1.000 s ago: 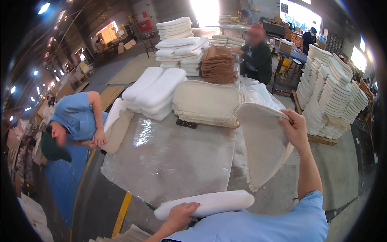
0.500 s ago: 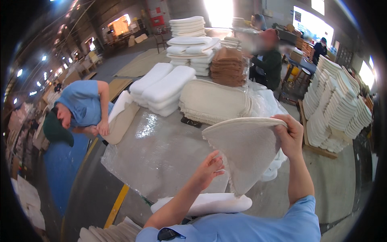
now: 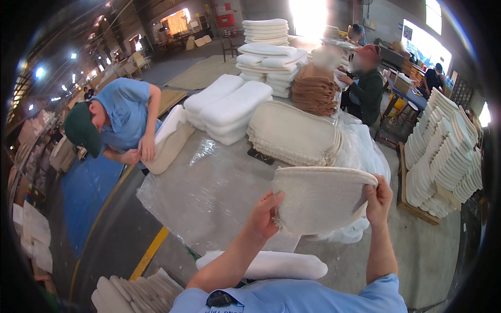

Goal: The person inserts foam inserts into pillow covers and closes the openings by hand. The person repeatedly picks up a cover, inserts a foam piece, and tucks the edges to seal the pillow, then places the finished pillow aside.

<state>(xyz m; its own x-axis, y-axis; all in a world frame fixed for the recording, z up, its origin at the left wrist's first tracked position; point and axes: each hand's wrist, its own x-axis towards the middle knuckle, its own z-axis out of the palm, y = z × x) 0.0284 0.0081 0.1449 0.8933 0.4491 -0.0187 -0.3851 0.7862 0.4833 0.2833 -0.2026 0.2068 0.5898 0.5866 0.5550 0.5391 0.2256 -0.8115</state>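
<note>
- Grey tabletop (image 3: 209, 182) wrapped in clear plastic is carrying the stacks; the plastic is shining and probably being slippery under cloth.
- Thick stack of cream, rounded fabric pieces with frayed edges (image 3: 295, 130) is lying on the tabletop, just beyond the held piece.
- Cream, fuzzy fabric piece with a curved, seamed top edge (image 3: 323, 201) is hanging between both hands, in front of the stack. It is looking light, soft and floppy, not fragile; loose threads are likely fraying if tugged. Best holds: seamed top corners, as the unsupported middle is probably sagging.
- White, long, plush pad (image 3: 276, 265) is resting against the wearer's front; likely squashy and light.
- Right hand (image 3: 379, 201) is pinching the upper right corner, thumb in front.
- Left hand (image 3: 266, 213) is closing thumb and fingers on the frayed left edge.
</note>
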